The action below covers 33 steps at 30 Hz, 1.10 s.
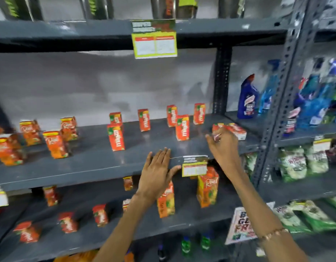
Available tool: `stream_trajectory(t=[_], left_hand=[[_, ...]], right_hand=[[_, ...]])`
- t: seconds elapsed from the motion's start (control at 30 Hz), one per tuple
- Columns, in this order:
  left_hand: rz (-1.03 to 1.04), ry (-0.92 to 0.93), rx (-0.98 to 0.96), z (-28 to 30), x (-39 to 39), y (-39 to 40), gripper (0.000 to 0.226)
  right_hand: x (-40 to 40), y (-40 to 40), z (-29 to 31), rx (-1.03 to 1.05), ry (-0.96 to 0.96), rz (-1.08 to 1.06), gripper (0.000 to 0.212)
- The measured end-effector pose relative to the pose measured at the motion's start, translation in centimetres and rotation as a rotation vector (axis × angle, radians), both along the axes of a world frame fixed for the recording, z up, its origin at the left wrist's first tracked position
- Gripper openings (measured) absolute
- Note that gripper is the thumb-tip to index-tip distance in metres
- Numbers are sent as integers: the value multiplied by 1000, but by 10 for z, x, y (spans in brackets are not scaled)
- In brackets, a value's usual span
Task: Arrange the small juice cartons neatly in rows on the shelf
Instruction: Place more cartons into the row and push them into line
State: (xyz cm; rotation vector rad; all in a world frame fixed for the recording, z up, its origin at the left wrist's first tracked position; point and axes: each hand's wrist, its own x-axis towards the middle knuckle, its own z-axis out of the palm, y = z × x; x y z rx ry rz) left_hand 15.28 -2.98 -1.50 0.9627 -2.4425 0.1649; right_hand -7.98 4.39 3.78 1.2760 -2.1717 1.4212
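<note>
Right hand is closed on a carton at the shelf's right end, beside a toppled one (long axis running left-right). Left hand rests open and flat on the near edge, holding nothing.

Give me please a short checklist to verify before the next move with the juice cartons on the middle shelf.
1. Right hand has reached the fallen cartons at the shelf's right end: ok.
2. Firm grip on a carton: cannot tell, the fingers hide it.
3. Left hand free, flat at the shelf edge: ok.
4. Small cartons stand in neat rows: not ok; the upright ones are scattered.
5. Free space at the shelf front for a row: ok.
</note>
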Motion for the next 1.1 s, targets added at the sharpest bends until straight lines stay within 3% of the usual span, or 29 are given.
stream_trajectory(t=[0.13,0.23,0.33,0.5,0.67,0.73,0.83,1.0,1.1], left_hand=[[84,39,11,-7,-16,2,76],[113,52,-6,-10,-20,3,74],[133,72,11,-10,-24,6,74],[130,89,9,-11,-26,8,74],[81,59,32,-7,-22,9,78],[55,38,47,-4,-16,8,76],[43,38,68,-1,-7,6,73],[54,75,66,-2,22,2,85],[82,75,33,-5,43,-5,92]], right_hand=[[-44,-5,12,168,126,-247,51],[-55,-10,10,301,64,-275,68],[-55,-13,5,325,124,-298,69],[-43,-14,3,283,129,-180,58],[-41,-35,11,402,-143,-18,75],[-49,-50,7,372,-232,49,67],[-39,-37,15,253,-286,74,33],[-14,0,6,69,-333,64,33],[22,21,0,-51,-315,90,44]])
